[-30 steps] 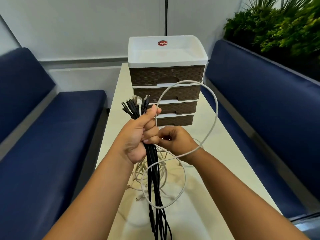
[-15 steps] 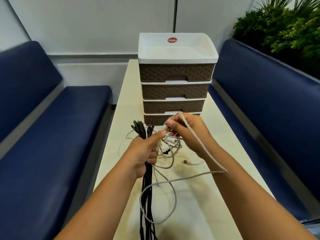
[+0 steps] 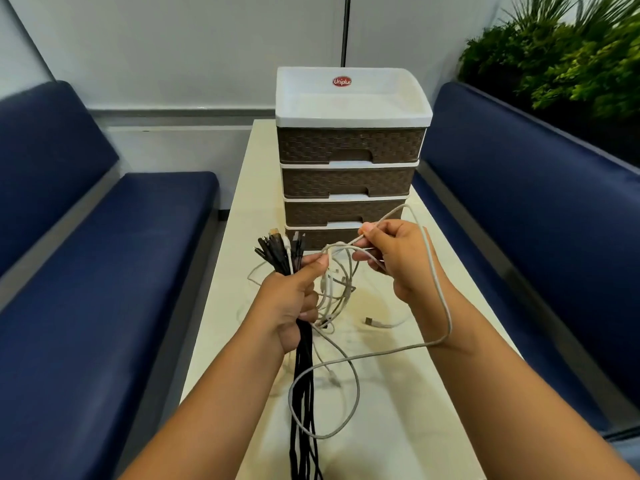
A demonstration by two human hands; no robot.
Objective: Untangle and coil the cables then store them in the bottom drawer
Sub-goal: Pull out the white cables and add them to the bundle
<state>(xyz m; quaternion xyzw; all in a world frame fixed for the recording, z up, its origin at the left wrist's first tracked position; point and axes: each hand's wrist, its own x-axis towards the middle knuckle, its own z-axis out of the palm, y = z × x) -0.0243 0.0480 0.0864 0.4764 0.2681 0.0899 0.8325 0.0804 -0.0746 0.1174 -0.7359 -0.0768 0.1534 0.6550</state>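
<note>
Cables (image 3: 304, 386) gathered over a cream table (image 3: 398, 427), black ones bunched as a bundle, plug ends fanned upward just in front of the lowest drawer. Left hand (image 3: 291, 306) wrapped around that bundle, fingers and thumb curled tight, black lengths hanging straight down toward the near table edge. Right hand (image 3: 398, 261) raised beside it, thumb and fingertips pinching a white cable (image 3: 440, 299) near its end. From the pinch, white cable arching up past the drawers, down along the right wrist, then back across the table in a wide loop crossing the black lengths. More white cables in a loose tangle (image 3: 336, 292) between the two hands, one plug (image 3: 372, 322) lying flat on the table near the right wrist. Drawer unit (image 3: 349, 147) upright at the far end of the table, four brown woven-look drawers under a white top tray, all pushed in; bottom drawer (image 3: 322, 237) partly hidden behind plugs and right hand. Blue benches (image 3: 104, 271) on both sides, green plants (image 3: 571, 60) at upper right
</note>
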